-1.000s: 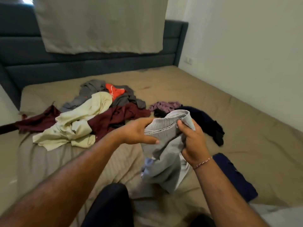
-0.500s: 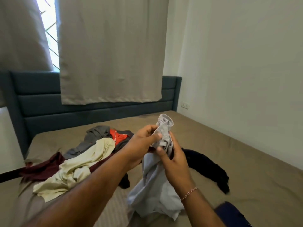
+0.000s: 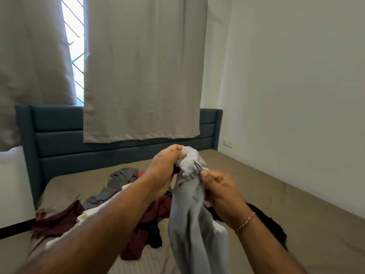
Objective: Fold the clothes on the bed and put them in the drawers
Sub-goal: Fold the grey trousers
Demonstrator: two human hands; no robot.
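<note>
A light grey garment (image 3: 193, 218) hangs bunched in front of me above the bed (image 3: 276, 194). My left hand (image 3: 166, 169) grips its top edge from the left, fingers curled into the fabric. My right hand (image 3: 219, 186) pinches the same top part from the right, just below the left. Behind my arms lies a pile of clothes: a maroon piece (image 3: 59, 220), a dark grey one (image 3: 116, 184), a cream one (image 3: 87, 216) and a black one (image 3: 272, 224). The garment's lower end runs out of view.
A blue padded headboard (image 3: 59, 139) stands at the far end under beige curtains (image 3: 142, 76). A white wall (image 3: 296, 95) runs along the bed's right side. A white surface (image 3: 13, 184) sits left of the bed.
Both hands have lifted the grey garment higher and gathered its top into a tighter bunch. The view has tilted up, showing more curtain and window.
</note>
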